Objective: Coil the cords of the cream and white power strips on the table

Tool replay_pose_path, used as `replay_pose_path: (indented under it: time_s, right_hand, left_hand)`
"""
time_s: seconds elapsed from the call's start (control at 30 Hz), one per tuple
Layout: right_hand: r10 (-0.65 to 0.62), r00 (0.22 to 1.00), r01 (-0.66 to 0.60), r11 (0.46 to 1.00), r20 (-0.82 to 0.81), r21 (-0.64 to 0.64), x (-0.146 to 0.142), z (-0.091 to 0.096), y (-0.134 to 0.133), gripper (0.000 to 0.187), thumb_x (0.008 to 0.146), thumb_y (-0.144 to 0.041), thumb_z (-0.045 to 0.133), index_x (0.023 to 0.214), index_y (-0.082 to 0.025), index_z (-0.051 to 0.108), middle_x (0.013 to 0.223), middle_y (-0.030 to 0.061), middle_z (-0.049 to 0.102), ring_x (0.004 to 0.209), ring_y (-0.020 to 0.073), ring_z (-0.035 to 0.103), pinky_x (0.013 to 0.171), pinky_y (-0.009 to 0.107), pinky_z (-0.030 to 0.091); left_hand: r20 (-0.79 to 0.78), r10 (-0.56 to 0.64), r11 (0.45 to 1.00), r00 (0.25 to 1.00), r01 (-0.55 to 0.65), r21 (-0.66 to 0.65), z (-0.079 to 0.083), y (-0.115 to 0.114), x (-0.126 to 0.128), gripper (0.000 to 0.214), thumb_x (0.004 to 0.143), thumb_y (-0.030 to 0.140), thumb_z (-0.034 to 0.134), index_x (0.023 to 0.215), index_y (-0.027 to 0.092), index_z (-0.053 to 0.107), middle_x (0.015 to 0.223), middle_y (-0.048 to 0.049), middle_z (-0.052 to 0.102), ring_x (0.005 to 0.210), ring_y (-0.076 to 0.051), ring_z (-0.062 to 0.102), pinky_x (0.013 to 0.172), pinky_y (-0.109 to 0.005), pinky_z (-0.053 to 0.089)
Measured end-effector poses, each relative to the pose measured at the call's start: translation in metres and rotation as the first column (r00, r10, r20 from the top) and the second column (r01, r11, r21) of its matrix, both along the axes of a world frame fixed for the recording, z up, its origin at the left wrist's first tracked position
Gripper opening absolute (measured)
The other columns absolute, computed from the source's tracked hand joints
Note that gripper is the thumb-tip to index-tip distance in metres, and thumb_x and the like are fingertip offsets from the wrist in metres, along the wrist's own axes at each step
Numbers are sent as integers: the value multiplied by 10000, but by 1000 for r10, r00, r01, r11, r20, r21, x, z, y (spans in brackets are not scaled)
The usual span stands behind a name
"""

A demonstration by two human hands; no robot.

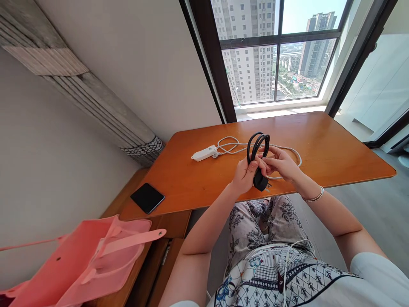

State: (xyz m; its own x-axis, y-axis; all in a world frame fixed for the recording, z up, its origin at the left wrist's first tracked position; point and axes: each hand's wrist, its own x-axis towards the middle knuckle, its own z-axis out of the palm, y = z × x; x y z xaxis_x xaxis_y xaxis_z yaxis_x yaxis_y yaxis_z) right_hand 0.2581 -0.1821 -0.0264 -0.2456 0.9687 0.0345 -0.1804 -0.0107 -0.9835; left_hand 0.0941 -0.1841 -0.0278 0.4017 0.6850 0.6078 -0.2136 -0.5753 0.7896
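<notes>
A black power cord (pixel 258 143), wound into a loop bundle, is held up over the front edge of the wooden table. My left hand (pixel 245 175) is closed around the lower part of the coil. Below the fingers hangs its black plug (pixel 260 181), metal prongs pointing right. My right hand (pixel 281 164) is at the coil's right side, thumb and fingers pinched together against the cord; exactly what they grip is partly hidden. Behind the hands a white power strip (pixel 204 153) lies on the table, its white cable looping to the right behind both hands.
On the wooden table (pixel 182 187), a black phone or tablet (pixel 147 198) lies near the left corner. A pink open bag (pixel 96 260) rests on a lower wooden surface at left. A window (pixel 281 64) stands beyond the far edge, a gathered curtain (pixel 96 98) to the left.
</notes>
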Motion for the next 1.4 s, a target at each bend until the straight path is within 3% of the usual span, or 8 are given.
replay_pose_path:
  time_s: [0.17, 0.37, 0.5, 0.7, 0.93, 1.03, 1.23, 1.4]
  right_hand:
    - [-136, 983, 101, 963, 125, 251, 9, -18, 11, 449, 752, -500, 785, 1057, -176, 730, 660, -15, 642, 611, 128, 570, 578, 262, 462]
    - [65, 995, -55, 989, -73, 136, -8, -41, 0, 530, 796, -576, 727, 1199, -235, 680, 1156, 56, 717, 1052, 216, 646, 883, 338, 527]
    - [10, 984, -10, 1000, -176, 2, -23, -53, -4, 625, 802, -654, 679, 1278, -254, 617, 1151, 42, 719, 1064, 231, 649, 920, 366, 527]
    - [-43, 989, 40, 999, -139, -21, -26, -64, 7, 539, 828, -648, 654, 1160, -225, 637, 1169, 38, 704, 1153, 223, 597, 1012, 357, 469]
    - [26, 969, -64, 987, -244, -148, -28, -65, 7, 505, 737, -653, 762, 968, -226, 625, 952, 1, 715, 898, 181, 653, 826, 312, 534]
    - [119, 959, -170, 967, -256, -190, -25, -65, 3, 554, 715, -617, 806, 1082, -245, 623, 972, 0, 724, 872, 170, 670, 775, 291, 550]
    - [379, 923, -384, 894, -67, -232, -1, -70, -6, 717, 674, -372, 892, 1291, -230, 555, 1052, 21, 734, 877, 162, 696, 744, 278, 582]
    - [337, 922, -374, 903, -191, -212, 8, -62, -17, 893, 724, -453, 820, 1497, -297, 402, 1179, 44, 724, 824, 171, 711, 690, 288, 590]
  left_hand:
    - [245, 6, 955, 969, 67, -289, 5, 4, -1, 505, 877, 673, 583, 653, 230, 495, 486, -9, 556, 700, -225, 653, 849, -397, 514]
    - [352, 87, 795, 932, 147, -588, 7, 10, 5, 525, 981, 591, 451, 602, 229, 404, 401, 6, 421, 735, -227, 644, 853, -380, 520]
    - [378, 130, 794, 917, 132, -593, 0, 11, 10, 508, 989, 556, 462, 600, 232, 419, 430, -13, 467, 829, -235, 637, 889, -379, 508]
    - [333, 48, 808, 942, 159, -567, -13, 17, 7, 509, 956, 598, 504, 610, 231, 436, 466, -30, 532, 830, -246, 621, 912, -405, 480]
    - [310, 22, 705, 950, 205, -679, -19, 28, 1, 551, 947, 643, 476, 596, 228, 385, 410, -15, 463, 744, -230, 609, 861, -389, 493]
    - [348, 53, 665, 936, 227, -712, -18, 29, 0, 575, 973, 641, 402, 574, 227, 383, 366, -1, 401, 667, -209, 582, 842, -366, 495]
    - [367, 200, 705, 909, 126, -697, -17, 33, -8, 593, 988, 622, 372, 555, 218, 410, 369, 1, 413, 611, -177, 538, 821, -327, 507]
    - [407, 256, 648, 877, 156, -746, -22, 42, -14, 582, 958, 653, 431, 576, 216, 387, 397, 25, 393, 616, -171, 558, 803, -329, 513]
